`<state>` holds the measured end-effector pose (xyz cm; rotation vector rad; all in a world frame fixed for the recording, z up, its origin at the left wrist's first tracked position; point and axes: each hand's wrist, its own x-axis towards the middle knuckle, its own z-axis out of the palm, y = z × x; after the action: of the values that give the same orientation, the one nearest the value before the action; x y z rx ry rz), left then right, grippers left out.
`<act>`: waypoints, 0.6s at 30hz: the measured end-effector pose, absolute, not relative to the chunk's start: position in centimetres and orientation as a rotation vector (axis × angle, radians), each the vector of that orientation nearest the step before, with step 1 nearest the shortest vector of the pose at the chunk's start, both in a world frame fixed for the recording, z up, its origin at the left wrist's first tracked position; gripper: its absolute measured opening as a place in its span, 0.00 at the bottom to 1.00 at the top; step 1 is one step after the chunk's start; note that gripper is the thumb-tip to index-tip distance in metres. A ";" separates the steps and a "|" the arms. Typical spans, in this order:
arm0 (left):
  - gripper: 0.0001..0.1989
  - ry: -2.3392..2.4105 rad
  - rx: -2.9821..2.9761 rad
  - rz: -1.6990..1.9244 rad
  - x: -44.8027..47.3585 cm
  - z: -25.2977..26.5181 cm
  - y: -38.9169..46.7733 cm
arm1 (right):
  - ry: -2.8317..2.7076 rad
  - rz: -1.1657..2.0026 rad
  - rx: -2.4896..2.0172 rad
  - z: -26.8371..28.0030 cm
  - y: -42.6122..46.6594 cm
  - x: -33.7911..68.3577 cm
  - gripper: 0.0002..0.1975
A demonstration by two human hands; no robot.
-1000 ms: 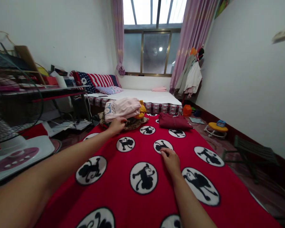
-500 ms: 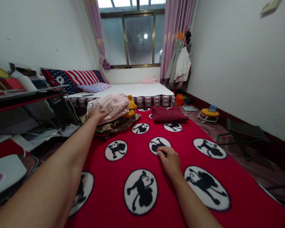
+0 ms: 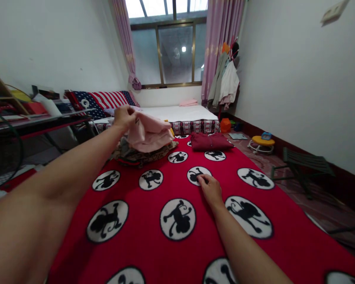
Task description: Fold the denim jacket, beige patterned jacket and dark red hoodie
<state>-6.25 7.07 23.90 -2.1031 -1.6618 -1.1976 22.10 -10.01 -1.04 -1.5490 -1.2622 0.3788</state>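
My left hand (image 3: 126, 117) pinches the edge of a pale pink garment (image 3: 150, 132) and lifts it, so that the cloth hangs over the clothes pile (image 3: 156, 154). The pile has a brown patterned piece at the bottom and a bit of yellow cloth behind. My right hand (image 3: 210, 189) is over the red blanket (image 3: 177, 181) with monkey prints, fingers curled in and holding nothing I can see. Beyond it, a folded dark red garment (image 3: 211, 142) lies on the blanket.
A white-topped bed (image 3: 165, 113) stands under the window. At the left is a cluttered desk (image 3: 56, 120). Along the right wall are a yellow-topped stool (image 3: 262, 141) and a dark green folding stool (image 3: 307, 161). Clothes (image 3: 229, 85) hang by the curtain.
My left hand has gone from lying on the pink garment to gripping and raising its edge. My right hand stays in nearly the same place. The view has shifted slightly.
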 end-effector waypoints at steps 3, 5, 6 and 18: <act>0.17 -1.368 -2.236 -1.247 -2.8 25.7 0.6 | -0.913 0.507 -1.283 -1.1 -9.7 22.9 0.22; 0.12 -1.073 -2.441 -1.186 -0.6 23.2 -4.8 | -0.636 0.568 -1.120 -1.1 -9.8 24.0 0.26; 0.09 -0.965 -2.625 -1.045 0.3 21.2 -7.7 | -0.533 0.604 -1.060 -1.0 -10.0 24.7 0.28; 0.12 -1.221 -2.532 -1.443 -0.6 10.5 -15.4 | -0.453 1.025 -0.804 0.9 -11.8 25.5 0.23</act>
<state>-0.56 -15.39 10.45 -2.5318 -1.2211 -1.4427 25.49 -11.78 0.91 -0.8040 -0.4527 1.0245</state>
